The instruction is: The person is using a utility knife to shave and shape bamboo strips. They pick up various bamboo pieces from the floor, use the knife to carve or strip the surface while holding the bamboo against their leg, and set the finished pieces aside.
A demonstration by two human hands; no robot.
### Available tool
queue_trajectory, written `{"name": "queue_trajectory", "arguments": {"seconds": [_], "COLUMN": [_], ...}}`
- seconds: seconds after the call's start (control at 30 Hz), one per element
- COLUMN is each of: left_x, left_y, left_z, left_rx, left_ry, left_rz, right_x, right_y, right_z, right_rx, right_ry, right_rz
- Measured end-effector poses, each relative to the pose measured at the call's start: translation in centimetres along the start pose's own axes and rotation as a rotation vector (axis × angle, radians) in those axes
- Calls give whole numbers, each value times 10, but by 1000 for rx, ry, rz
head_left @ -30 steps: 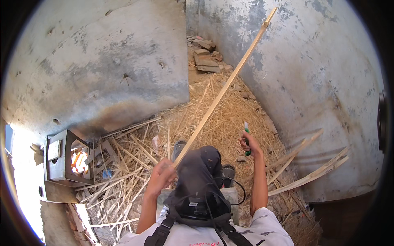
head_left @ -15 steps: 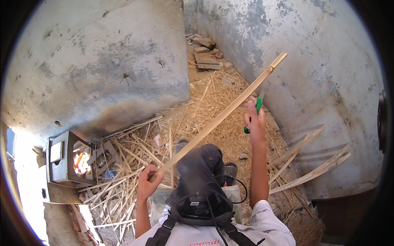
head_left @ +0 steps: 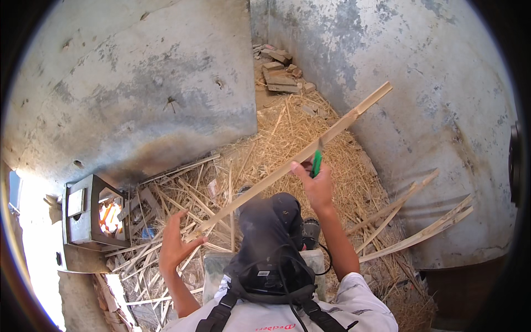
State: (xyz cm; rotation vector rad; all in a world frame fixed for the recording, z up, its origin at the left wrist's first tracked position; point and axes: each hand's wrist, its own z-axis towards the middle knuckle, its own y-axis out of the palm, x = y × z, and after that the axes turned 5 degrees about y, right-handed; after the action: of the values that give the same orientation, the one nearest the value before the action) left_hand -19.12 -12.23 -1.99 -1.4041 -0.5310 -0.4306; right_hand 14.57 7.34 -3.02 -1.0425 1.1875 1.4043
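Observation:
A long, pale bamboo strip slants across in front of me, from low left to high right, with a notch-like node near its far end. Around its middle closes my right hand, the thumb lying on the strip. The same hand also grips a green-handled knife, whose short blade points up against the strip. My left hand is open at the strip's lower end, thumb and fingers spread apart on either side of it. Whether its palm touches that end is unclear.
On the left, a metal box stove holds a glowing fire. Wood strips and straw litter the floor. Several long split pieces lean at the right wall. Bricks lie in the far corner.
My left hand has opened from its grip on the lower end. My right hand has slid down toward the strip's middle, the knife now upright. The strip has dropped slightly.

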Motion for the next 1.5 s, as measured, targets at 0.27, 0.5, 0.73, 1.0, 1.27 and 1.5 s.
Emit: {"name": "queue_trajectory", "arguments": {"seconds": [0.27,0.5,0.73,1.0,1.27,1.5], "left_x": [118,162,177,149,144,151], "left_y": [-15,-34,-19,-5,-1,-21], "left_z": [64,73,132,161,162,144], "left_rx": [435,612,472,-35,-134,5], "left_ry": [242,306,442,464,357,207], "left_rz": [-361,-250,-180,-366,-808,-995], "right_x": [29,20,9,11,15,-13], "right_y": [54,60,62,56,45,-17], "right_z": [-41,-50,-49,-49,-44,-32], "right_rx": [-320,-421,-450,-504,-507,-321], "right_ry": [-5,58,-9,-76,-204,-186], "right_rz": [-168,-272,-407,-449,-270,-157]}}
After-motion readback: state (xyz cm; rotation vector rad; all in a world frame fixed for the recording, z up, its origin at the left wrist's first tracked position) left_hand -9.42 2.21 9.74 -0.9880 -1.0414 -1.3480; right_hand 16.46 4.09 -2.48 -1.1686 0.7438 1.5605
